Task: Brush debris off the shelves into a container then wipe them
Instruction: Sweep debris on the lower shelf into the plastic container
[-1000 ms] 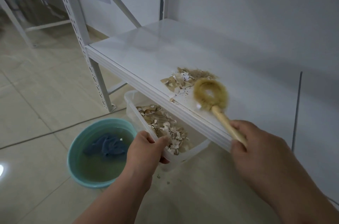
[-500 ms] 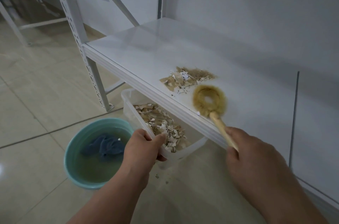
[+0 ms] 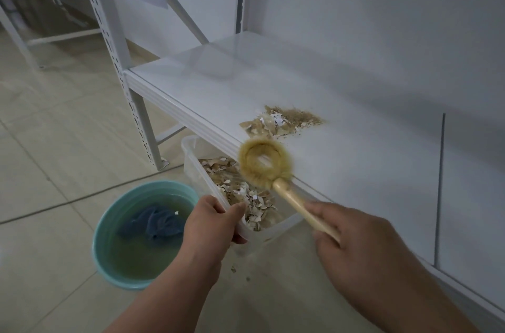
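Now at the shelf lip: brush stroke completed, one debris pile outstanding

Compared with the two earlier frames, the brush [image 3: 264, 162] has been drawn from beside the debris pile [image 3: 281, 123] out to the front edge of the shelf [image 3: 218, 81]. Its round bristle head is now seen overhanging that edge, directly above the container [image 3: 216, 197]. The head is blurred, so contact with the shelf cannot be confirmed. The pile appears largely unaltered; it is judged that little material was carried by this stroke and that further strokes are required before wiping can begin.

Hand state:
- The right hand [image 3: 352, 239] is wrapped around the wooden handle of the brush.
- The left hand [image 3: 210, 219] is curled over the near rim of the container, which is held below the shelf edge, with its far end tucked under the shelf.

Inventory, as counted:
- One brush.
- One clear container, partly filled with flaked debris.
- One debris pile on the shelf, just behind the brush head.
- One teal basin [image 3: 109, 256] on the floor to the left, filled with cloudy water.
- One blue cloth [image 3: 154, 223] submerged in the basin.
- A few loose flecks on the floor tiles near the container.
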Action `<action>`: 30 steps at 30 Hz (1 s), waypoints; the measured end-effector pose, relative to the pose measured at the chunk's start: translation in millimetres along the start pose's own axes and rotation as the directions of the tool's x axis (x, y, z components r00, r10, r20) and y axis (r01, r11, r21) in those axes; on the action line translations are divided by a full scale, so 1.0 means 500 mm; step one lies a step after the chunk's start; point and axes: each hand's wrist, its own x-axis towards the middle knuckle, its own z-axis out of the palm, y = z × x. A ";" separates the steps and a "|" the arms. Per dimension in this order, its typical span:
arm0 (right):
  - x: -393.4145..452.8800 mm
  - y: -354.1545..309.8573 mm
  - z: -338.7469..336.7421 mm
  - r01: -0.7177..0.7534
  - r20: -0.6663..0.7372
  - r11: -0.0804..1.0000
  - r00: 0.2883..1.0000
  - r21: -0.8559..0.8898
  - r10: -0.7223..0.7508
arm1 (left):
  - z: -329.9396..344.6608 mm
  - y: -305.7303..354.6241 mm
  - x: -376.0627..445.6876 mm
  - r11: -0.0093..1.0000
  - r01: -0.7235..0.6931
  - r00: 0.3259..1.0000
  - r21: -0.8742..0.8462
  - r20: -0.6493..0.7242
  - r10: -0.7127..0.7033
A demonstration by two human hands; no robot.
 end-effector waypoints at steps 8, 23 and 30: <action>0.177 0.083 -0.046 -0.280 -0.226 0.947 0.923 0.157 0.311 | -0.007 0.005 0.013 1.000 0.009 1.000 -0.010 -0.012 -0.009; 0.168 0.014 -0.008 -0.091 -0.036 0.996 0.995 -0.015 0.091 | -0.004 0.012 0.030 1.000 0.024 1.000 -0.021 0.011 -0.024; 0.162 0.055 -0.043 -0.140 -0.165 0.990 0.976 0.026 0.143 | 0.001 0.011 0.029 0.999 0.018 1.000 -0.032 0.001 -0.018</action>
